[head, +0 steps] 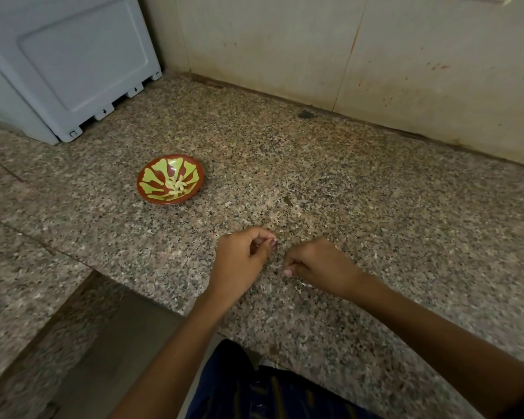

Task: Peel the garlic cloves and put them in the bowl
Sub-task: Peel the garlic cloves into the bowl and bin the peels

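Note:
A small red bowl with a yellow-green pattern stands on the granite counter, left of centre. Several peeled pale garlic cloves lie in its bottom. My left hand hovers low over the counter in front of me, fingers curled around a small pale garlic clove that barely shows between fingertips and thumb. My right hand is close beside it on the right, its fingers pinched together just above the counter. Whether anything sits in that pinch is hidden.
A grey-white appliance stands at the back left of the speckled granite counter. A stained tiled wall runs along the back. The counter's front edge drops off at lower left. Tiny pale peel scraps lie near my right wrist.

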